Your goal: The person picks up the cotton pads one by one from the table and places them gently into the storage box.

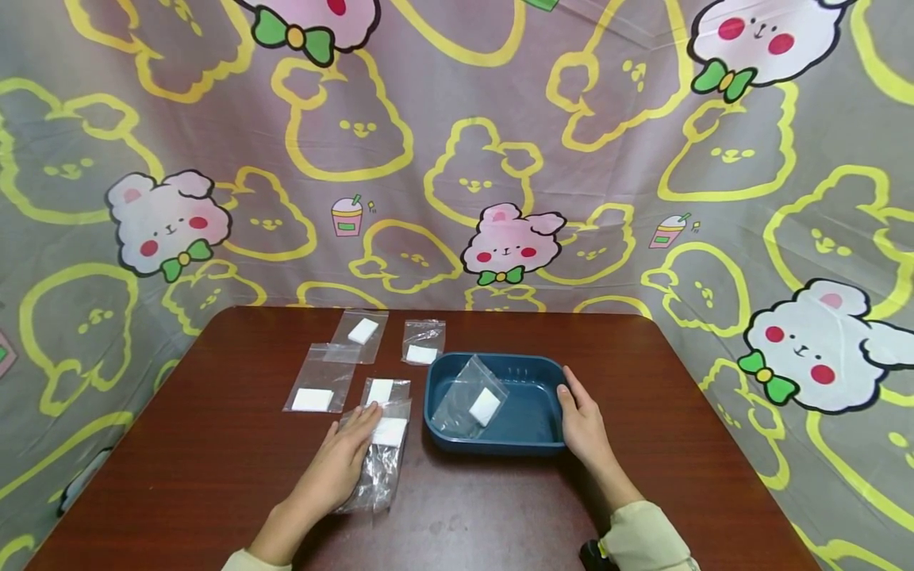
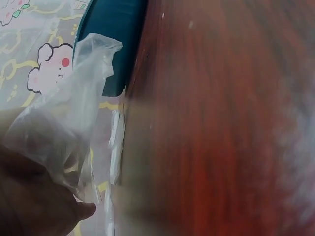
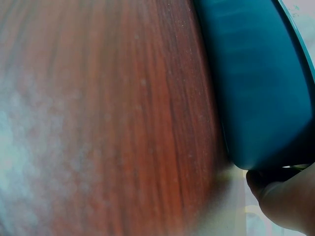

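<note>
My left hand (image 1: 336, 468) lies over clear plastic bags, its fingers stretched forward. Its fingertips touch a bag with a white block (image 1: 380, 391); a nearer crinkled bag (image 1: 378, 476) with another white block (image 1: 389, 432) shows at its right side. In the left wrist view, loose film of a bag (image 2: 74, 118) rises by the hand; the thumb's hold on it is unclear. With my right hand (image 1: 587, 424) I grip the right end of a dark blue tray (image 1: 531, 450), thumb over the rim. One bagged white block (image 1: 485, 407) leans inside the tray.
Left and behind lie more bagged white blocks: one bag (image 1: 312, 399) at the left, one bag (image 1: 362, 331) at the back, and a small bag (image 1: 423, 354) behind the tray. The brown table (image 1: 178, 476) meets patterned cloth walls (image 1: 400, 198) at back and sides.
</note>
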A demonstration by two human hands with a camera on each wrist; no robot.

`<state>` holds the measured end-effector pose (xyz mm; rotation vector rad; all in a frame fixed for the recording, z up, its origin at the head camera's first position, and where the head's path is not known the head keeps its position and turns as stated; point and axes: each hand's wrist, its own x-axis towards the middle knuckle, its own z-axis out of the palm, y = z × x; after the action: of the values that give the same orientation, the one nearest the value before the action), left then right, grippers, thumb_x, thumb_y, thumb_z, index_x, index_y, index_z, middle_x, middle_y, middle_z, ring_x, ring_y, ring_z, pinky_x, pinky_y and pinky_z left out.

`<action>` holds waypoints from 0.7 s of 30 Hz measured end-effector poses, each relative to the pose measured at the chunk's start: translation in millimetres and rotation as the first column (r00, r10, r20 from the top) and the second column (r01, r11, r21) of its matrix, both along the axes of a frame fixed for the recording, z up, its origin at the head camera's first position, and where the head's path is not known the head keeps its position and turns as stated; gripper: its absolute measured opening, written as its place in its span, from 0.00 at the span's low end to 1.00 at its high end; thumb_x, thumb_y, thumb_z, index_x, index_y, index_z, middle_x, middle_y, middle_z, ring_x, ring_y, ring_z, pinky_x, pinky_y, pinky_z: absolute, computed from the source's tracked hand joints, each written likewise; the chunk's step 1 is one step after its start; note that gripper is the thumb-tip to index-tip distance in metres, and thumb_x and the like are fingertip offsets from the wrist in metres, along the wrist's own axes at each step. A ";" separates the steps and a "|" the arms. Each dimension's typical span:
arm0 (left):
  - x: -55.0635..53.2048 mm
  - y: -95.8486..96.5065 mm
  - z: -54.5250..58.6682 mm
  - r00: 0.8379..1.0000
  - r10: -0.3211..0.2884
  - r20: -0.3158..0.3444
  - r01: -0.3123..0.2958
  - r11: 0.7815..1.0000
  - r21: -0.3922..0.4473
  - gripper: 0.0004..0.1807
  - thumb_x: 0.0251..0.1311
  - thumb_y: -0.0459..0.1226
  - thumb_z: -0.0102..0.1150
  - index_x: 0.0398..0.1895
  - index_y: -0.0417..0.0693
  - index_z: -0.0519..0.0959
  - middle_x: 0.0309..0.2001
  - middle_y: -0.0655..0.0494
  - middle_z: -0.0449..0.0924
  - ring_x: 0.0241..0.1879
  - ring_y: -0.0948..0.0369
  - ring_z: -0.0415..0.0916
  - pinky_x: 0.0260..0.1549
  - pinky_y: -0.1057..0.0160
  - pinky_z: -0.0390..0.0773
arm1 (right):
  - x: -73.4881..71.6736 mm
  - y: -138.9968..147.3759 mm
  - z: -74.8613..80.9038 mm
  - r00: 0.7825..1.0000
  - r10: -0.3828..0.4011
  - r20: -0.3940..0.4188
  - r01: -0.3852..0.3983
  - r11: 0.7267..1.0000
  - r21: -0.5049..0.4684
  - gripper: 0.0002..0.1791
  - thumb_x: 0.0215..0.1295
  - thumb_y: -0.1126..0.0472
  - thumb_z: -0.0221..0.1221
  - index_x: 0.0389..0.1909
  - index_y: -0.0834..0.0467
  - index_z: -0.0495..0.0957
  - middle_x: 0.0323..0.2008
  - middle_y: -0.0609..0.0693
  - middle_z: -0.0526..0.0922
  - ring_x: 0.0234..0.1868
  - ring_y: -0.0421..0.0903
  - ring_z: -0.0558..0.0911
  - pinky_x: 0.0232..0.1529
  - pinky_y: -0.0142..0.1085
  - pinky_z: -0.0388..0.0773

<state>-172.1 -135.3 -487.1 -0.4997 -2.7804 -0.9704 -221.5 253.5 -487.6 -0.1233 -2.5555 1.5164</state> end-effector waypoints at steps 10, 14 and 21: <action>-3.6 -4.3 6.0 0.998 0.009 -0.064 -0.010 1.000 -0.010 0.25 0.71 0.27 0.51 0.70 0.37 0.69 0.71 0.42 0.65 0.71 0.40 0.60 0.66 0.29 0.51 | 0.9 -0.6 1.5 1.000 -0.001 -0.004 0.001 1.000 0.012 0.28 0.82 0.52 0.43 0.78 0.55 0.57 0.75 0.57 0.61 0.75 0.57 0.59 0.74 0.55 0.51; -5.0 -5.3 9.6 0.998 0.017 -0.065 -0.017 1.000 -0.010 0.25 0.70 0.27 0.51 0.71 0.37 0.69 0.72 0.42 0.64 0.71 0.41 0.60 0.66 0.29 0.51 | 1.8 -1.1 2.9 1.000 -0.001 0.005 0.001 1.000 0.010 0.29 0.82 0.51 0.43 0.79 0.54 0.57 0.75 0.57 0.61 0.75 0.57 0.59 0.74 0.56 0.51; -7.6 -6.4 15.5 0.998 0.012 -0.064 -0.013 1.000 -0.015 0.25 0.71 0.27 0.51 0.71 0.36 0.68 0.72 0.41 0.63 0.72 0.40 0.59 0.66 0.29 0.50 | 3.2 -2.5 5.9 1.000 -0.007 0.011 0.007 1.000 0.006 0.28 0.82 0.52 0.43 0.79 0.54 0.57 0.76 0.57 0.61 0.76 0.56 0.58 0.74 0.56 0.51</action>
<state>-179.6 -141.7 -471.5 -0.5058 -2.7335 -0.9144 -218.3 251.0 -481.7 -0.1401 -2.5649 1.5090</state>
